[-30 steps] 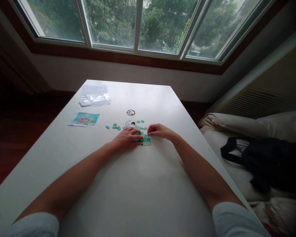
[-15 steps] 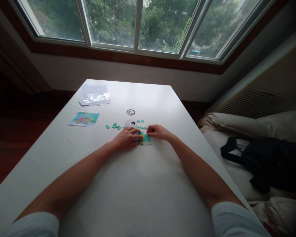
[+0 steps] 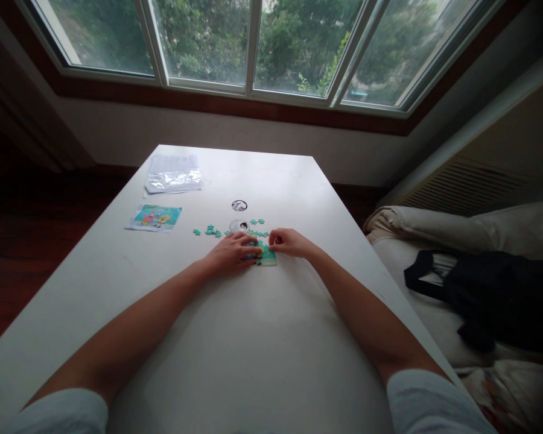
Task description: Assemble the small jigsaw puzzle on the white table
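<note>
A partly joined jigsaw puzzle [image 3: 268, 259], teal with a pale lower edge, lies flat on the white table. My left hand [image 3: 233, 252] rests across its left part with the fingers stretched out, covering much of the picture. At the upper right edge of the puzzle, my right hand [image 3: 289, 242] is closed in a pinch. Whatever its fingertips hold is hidden. Loose teal puzzle pieces [image 3: 210, 229] are scattered beyond my left hand, and a pair of loose pieces [image 3: 257, 221] lies farther off, beyond the puzzle.
Just past the puzzle is a round silvery object [image 3: 239, 226], with a dark-rimmed disc [image 3: 239, 205] behind it. A picture sheet [image 3: 156, 217] and clear plastic packaging [image 3: 174, 175] lie to the left. Right of the table [image 3: 235, 349], a black bag-like item [image 3: 493, 298] rests on a pale sofa [image 3: 443, 226].
</note>
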A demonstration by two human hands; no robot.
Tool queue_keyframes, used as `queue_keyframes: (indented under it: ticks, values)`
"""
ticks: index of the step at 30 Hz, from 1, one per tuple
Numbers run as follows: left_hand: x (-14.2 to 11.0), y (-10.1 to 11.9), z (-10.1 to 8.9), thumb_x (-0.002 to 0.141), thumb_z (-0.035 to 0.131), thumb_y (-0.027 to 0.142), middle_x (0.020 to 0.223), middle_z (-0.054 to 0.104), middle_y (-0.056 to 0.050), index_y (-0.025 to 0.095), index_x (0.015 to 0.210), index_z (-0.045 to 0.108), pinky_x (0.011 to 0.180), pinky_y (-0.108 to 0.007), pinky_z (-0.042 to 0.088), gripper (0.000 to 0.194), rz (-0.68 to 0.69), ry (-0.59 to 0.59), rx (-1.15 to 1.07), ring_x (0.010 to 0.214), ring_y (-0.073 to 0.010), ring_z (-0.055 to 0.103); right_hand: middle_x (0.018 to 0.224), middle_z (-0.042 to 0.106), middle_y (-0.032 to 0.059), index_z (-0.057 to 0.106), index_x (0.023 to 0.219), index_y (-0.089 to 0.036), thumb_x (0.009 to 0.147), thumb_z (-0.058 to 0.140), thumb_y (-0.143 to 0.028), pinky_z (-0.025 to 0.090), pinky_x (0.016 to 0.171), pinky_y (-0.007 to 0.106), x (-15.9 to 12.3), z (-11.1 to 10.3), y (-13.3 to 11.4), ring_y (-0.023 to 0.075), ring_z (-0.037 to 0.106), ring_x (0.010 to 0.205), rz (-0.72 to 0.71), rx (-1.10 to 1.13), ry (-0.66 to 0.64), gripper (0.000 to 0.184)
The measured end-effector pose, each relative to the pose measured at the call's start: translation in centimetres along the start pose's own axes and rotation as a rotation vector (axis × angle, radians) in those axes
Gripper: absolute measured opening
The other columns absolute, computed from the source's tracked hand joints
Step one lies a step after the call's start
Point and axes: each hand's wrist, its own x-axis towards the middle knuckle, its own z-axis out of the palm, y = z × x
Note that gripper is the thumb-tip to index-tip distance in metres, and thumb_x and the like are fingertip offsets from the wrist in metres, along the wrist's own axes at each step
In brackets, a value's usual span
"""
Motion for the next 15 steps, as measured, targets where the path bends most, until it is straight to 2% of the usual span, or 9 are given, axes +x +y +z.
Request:
queue_keyframes:
  ticks: [10, 12, 15]
  values:
    - [-0.01, -0.15, 0.06, 0.096, 0.060, 0.038, 0.137, 0.060, -0.005, 0.036, 0.129, 0.066, 0.107, -0.045, 0.042, 0.034, -0.003, -0.007, 0.010, 0.126, -0.0273, 0.052, 0.070, 0.062, -0.0033, 0.072, 0.086, -0.021, 0.079, 0.070, -0.028, 0.035, 0.060, 0.023, 0.08, -0.28, 0.41, 0.0116, 0.053, 0.064, -0.031, 0.002, -0.003, 0.010]
    - [-0.02, -0.15, 0.09, 0.096, 0.061, 0.038, 0.136, 0.061, -0.005, 0.036, 0.129, 0.067, 0.107, -0.045, 0.042, 0.034, -0.003, 0.000, 0.004, 0.125, -0.0272, 0.053, 0.070, 0.062, -0.0031, 0.072, 0.085, -0.021, 0.080, 0.069, -0.029, 0.035, 0.060, 0.023, 0.17, -0.16, 0.60, 0.0117, 0.053, 0.064, -0.019, 0.014, 0.036, 0.010]
    - [-0.04, -0.09, 0.13, 0.095, 0.061, 0.037, 0.134, 0.062, -0.005, 0.036, 0.128, 0.067, 0.108, -0.045, 0.042, 0.034, -0.006, 0.011, -0.001, 0.125, -0.0270, 0.053, 0.070, 0.062, -0.0025, 0.072, 0.091, -0.021, 0.085, 0.064, -0.030, 0.036, 0.061, 0.024, 0.40, -0.04, 1.10, 0.0125, 0.053, 0.064, -0.014, 0.037, 0.174, 0.014]
